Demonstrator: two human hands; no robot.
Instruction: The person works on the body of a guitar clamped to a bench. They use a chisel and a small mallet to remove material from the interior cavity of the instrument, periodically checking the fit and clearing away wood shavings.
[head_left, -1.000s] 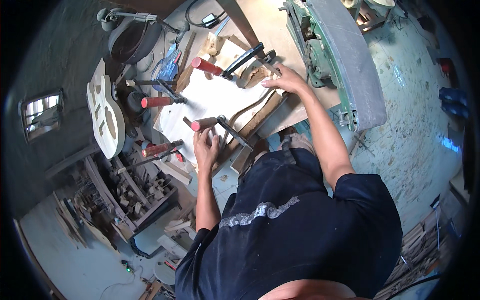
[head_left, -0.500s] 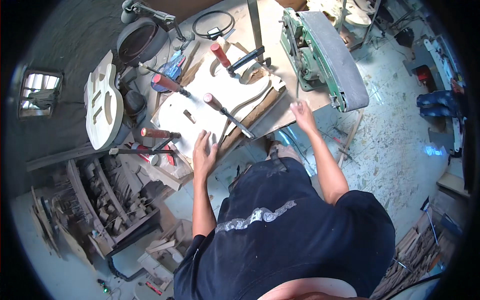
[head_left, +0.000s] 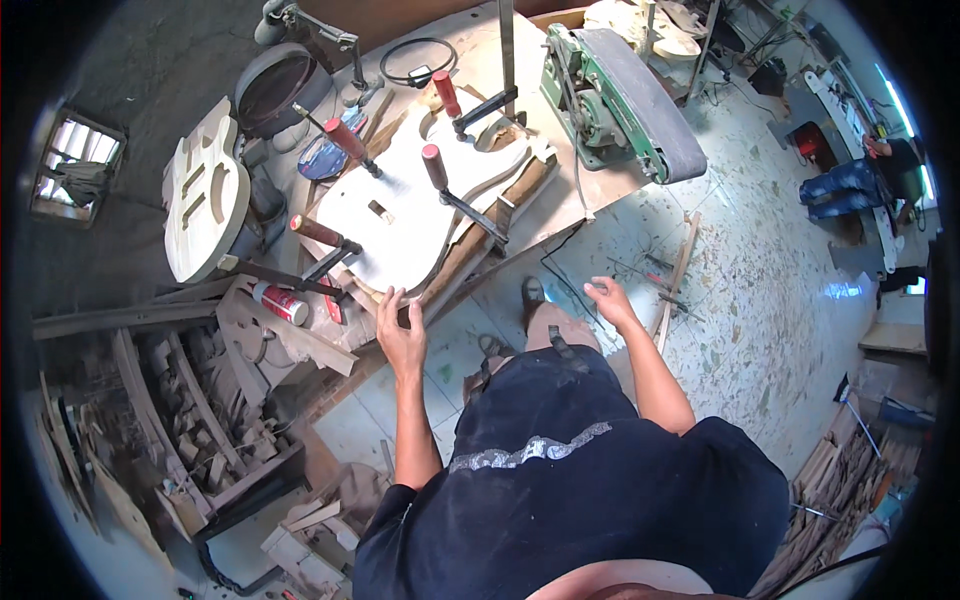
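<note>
A pale wooden guitar body (head_left: 365, 235) lies on the workbench, held by several bar clamps with red handles, one clamp (head_left: 436, 168) near its middle. Rough brown wood (head_left: 470, 255) shows beneath its near right edge. My left hand (head_left: 402, 335) is at the body's near end, fingers apart and nothing gripped; whether the fingertips touch the wood I cannot tell. Over the floor, off the bench edge, hovers my right hand (head_left: 612, 303), its fingers loosely bent and apart with nothing visible in them.
A green belt sander (head_left: 625, 105) stands on the bench's right side. Another guitar body (head_left: 205, 195) leans at the left, near a white and red bottle (head_left: 280, 303). Below sits a bin of wood offcuts (head_left: 215, 420). Wood strips (head_left: 678, 280) lie on the floor; a person (head_left: 850, 185) is far right.
My left hand has drawn back from the guitar body's face to its near edge. My right hand has moved down, away from the sander. The view has shifted a little.
</note>
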